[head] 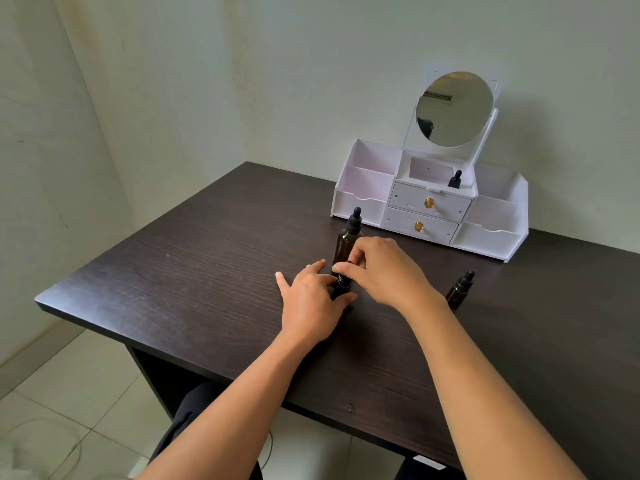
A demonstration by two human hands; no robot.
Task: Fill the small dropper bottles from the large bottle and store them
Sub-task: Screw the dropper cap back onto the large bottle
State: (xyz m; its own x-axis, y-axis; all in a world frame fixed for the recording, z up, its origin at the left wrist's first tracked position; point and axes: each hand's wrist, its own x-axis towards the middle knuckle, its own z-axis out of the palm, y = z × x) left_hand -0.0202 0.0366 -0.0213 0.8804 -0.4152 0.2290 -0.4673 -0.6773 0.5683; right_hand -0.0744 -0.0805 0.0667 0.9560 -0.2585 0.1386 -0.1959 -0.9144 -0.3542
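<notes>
A large amber bottle with a black dropper cap stands upright mid-table. Just in front of it is a small dropper bottle, mostly hidden by my hands. My left hand holds its body between thumb and fingers. My right hand pinches its black cap from above. A second small dropper bottle stands to the right on the table. A third small one sits in the top middle compartment of the white organizer.
The white organizer with a round mirror and two drawers with gold knobs stands at the back right of the dark wooden table, against the wall. Tiled floor lies below the table's left edge.
</notes>
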